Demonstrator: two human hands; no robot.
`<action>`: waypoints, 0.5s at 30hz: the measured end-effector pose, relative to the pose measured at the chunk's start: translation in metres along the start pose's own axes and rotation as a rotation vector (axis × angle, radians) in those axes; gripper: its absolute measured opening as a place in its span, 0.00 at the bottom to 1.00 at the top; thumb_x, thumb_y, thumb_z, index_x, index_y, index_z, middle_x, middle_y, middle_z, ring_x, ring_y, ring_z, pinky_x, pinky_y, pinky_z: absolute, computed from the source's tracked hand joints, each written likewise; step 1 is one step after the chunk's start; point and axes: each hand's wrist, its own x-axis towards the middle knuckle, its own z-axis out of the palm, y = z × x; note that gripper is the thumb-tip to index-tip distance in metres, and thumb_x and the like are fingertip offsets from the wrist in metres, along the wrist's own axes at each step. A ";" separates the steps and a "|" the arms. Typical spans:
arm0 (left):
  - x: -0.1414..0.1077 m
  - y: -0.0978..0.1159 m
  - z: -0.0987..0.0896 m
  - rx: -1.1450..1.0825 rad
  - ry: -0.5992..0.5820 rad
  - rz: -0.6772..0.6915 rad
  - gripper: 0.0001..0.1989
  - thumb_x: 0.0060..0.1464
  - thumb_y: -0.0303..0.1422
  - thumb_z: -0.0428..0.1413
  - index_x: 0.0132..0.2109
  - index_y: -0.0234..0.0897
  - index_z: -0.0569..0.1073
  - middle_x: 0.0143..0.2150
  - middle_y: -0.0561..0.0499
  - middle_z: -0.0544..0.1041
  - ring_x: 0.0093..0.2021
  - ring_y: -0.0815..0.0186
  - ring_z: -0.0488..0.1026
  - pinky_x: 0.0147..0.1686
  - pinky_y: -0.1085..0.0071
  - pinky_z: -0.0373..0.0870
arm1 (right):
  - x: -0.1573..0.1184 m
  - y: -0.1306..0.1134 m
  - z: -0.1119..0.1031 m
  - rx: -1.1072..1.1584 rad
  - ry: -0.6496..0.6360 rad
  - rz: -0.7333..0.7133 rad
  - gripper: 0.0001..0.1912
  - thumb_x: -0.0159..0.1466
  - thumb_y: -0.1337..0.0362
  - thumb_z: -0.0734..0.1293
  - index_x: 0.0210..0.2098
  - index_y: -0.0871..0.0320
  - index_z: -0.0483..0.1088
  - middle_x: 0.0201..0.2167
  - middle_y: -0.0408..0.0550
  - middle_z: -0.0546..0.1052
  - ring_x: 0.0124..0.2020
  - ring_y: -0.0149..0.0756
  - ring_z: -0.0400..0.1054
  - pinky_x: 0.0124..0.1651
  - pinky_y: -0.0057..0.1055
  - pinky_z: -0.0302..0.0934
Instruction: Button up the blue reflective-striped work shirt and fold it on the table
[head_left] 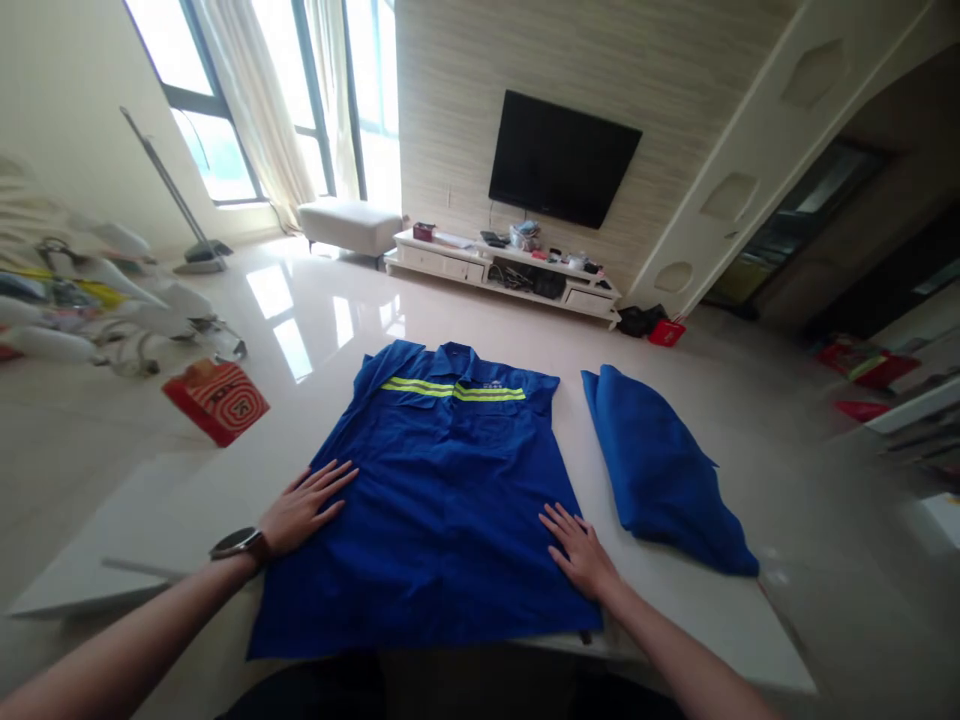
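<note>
A blue work shirt lies spread face up on a white table, its collar away from me. A yellow-green and grey reflective band crosses its chest. My left hand, with a watch on the wrist, lies flat on the shirt's left edge, fingers spread. On the right edge rests my right hand, also flat with its fingers apart. To the right of the shirt is a second blue cloth, folded or bunched, which neither hand touches. The shirt's sleeves are partly hidden.
A red patterned bag stands beyond the table at the left. Further off are a low white TV cabinet, a wall television and a white bench. Blurred clutter fills the far left.
</note>
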 end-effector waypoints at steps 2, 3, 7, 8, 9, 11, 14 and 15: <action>-0.018 -0.006 0.006 -0.012 0.040 -0.043 0.31 0.66 0.50 0.44 0.73 0.53 0.58 0.76 0.56 0.54 0.77 0.56 0.49 0.74 0.50 0.41 | -0.020 -0.008 0.007 0.013 0.011 0.021 0.31 0.73 0.51 0.55 0.74 0.38 0.48 0.76 0.40 0.50 0.76 0.41 0.41 0.72 0.53 0.42; -0.022 -0.008 0.006 -0.022 0.055 -0.047 0.31 0.66 0.50 0.44 0.73 0.53 0.58 0.76 0.56 0.55 0.76 0.56 0.49 0.74 0.50 0.42 | -0.025 -0.013 0.009 0.019 0.015 0.023 0.31 0.73 0.51 0.55 0.74 0.38 0.48 0.76 0.40 0.50 0.76 0.41 0.41 0.72 0.53 0.42; -0.017 -0.014 0.006 -0.059 0.093 -0.042 0.31 0.63 0.50 0.48 0.71 0.53 0.62 0.74 0.55 0.59 0.75 0.57 0.54 0.74 0.52 0.46 | -0.026 -0.018 0.014 0.049 0.071 0.054 0.31 0.72 0.53 0.56 0.73 0.38 0.51 0.75 0.41 0.52 0.76 0.43 0.44 0.71 0.53 0.45; -0.015 -0.016 0.007 -0.063 0.099 -0.042 0.31 0.63 0.50 0.48 0.71 0.53 0.63 0.74 0.55 0.60 0.75 0.56 0.55 0.74 0.52 0.48 | -0.025 -0.015 0.016 0.051 0.115 0.081 0.31 0.71 0.54 0.56 0.74 0.40 0.52 0.75 0.42 0.53 0.76 0.44 0.44 0.71 0.53 0.45; -0.014 -0.018 0.008 -0.065 0.105 -0.046 0.31 0.62 0.50 0.48 0.71 0.53 0.64 0.74 0.55 0.60 0.74 0.56 0.55 0.73 0.52 0.49 | -0.025 -0.012 0.018 0.049 0.165 0.111 0.32 0.71 0.55 0.56 0.74 0.42 0.52 0.75 0.44 0.52 0.75 0.45 0.45 0.71 0.52 0.46; -0.013 -0.022 0.009 -0.062 0.114 -0.055 0.32 0.61 0.49 0.49 0.70 0.52 0.64 0.73 0.54 0.61 0.74 0.55 0.56 0.73 0.51 0.50 | -0.025 -0.008 0.022 0.045 0.241 0.156 0.32 0.71 0.56 0.57 0.74 0.45 0.53 0.75 0.45 0.52 0.75 0.45 0.45 0.71 0.52 0.46; -0.015 -0.026 0.011 -0.056 0.105 -0.052 0.33 0.61 0.50 0.48 0.71 0.50 0.65 0.73 0.54 0.61 0.74 0.55 0.56 0.73 0.52 0.50 | -0.025 -0.005 0.024 0.069 0.231 0.164 0.31 0.70 0.56 0.58 0.72 0.46 0.57 0.74 0.46 0.55 0.75 0.46 0.46 0.70 0.51 0.47; -0.016 -0.027 0.012 -0.058 0.110 -0.053 0.33 0.61 0.50 0.48 0.71 0.49 0.65 0.74 0.54 0.61 0.74 0.55 0.57 0.73 0.53 0.51 | -0.024 -0.006 0.024 0.079 0.212 0.164 0.31 0.70 0.56 0.58 0.71 0.46 0.59 0.74 0.46 0.57 0.75 0.46 0.47 0.70 0.50 0.48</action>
